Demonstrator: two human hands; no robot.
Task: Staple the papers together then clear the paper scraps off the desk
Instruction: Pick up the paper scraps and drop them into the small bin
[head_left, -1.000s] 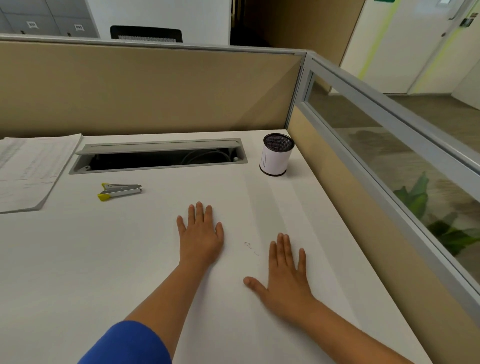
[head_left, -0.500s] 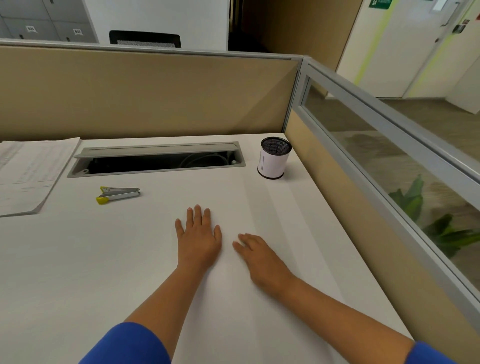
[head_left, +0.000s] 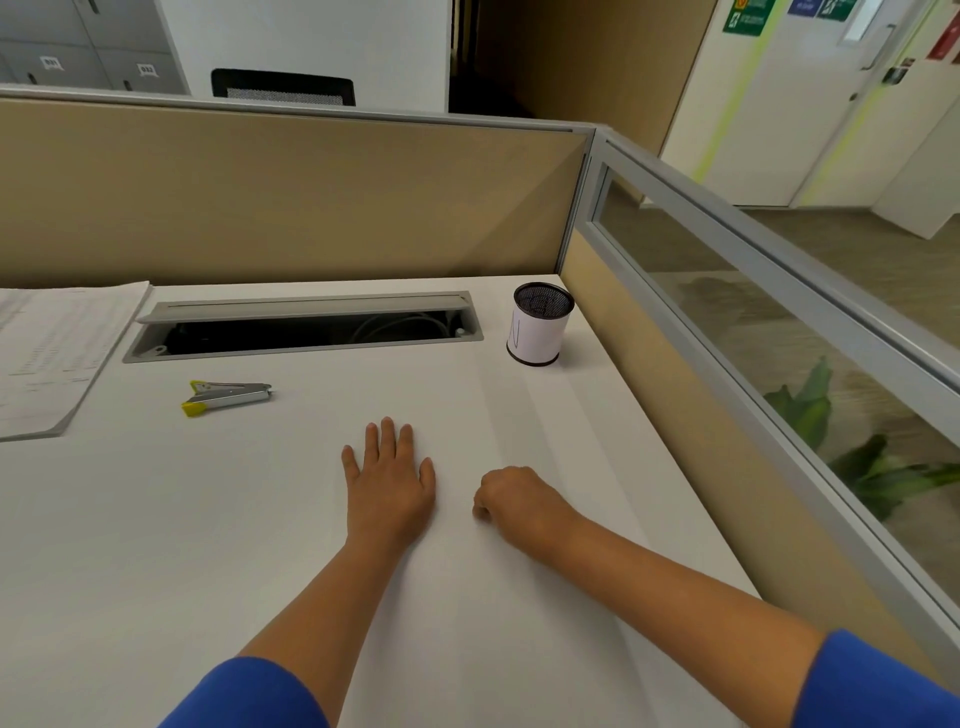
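Two hands rest on the white tabletop (head_left: 156, 545). The left hand (head_left: 389, 483) lies flat, with its fingers straight and close together. It may be there to lean on, or to stop little bits from sliding away. The right hand (head_left: 511, 501) sits just beside it, with the fingers curled under into a small fist. It looks like it is picking up tiny paper scraps, but no scrap can be seen, so I cannot tell if it holds anything.

The papers (head_left: 49, 358) lie in a neat stack at the far left edge, well apart from both hands. It is too far off to tell if a staple is in them. The stapler (head_left: 226, 397) lies between the stack and the hands, nearer the stack, and nobody is touching it. My guess is that the stapling part is done and the cleaning part is going on.

A mesh cup (head_left: 540, 325) stands upright near the back right corner. It may be a good place to drop scraps. A long cable slot (head_left: 306, 327) stands open at the back, so small bits could fall in there by mistake.
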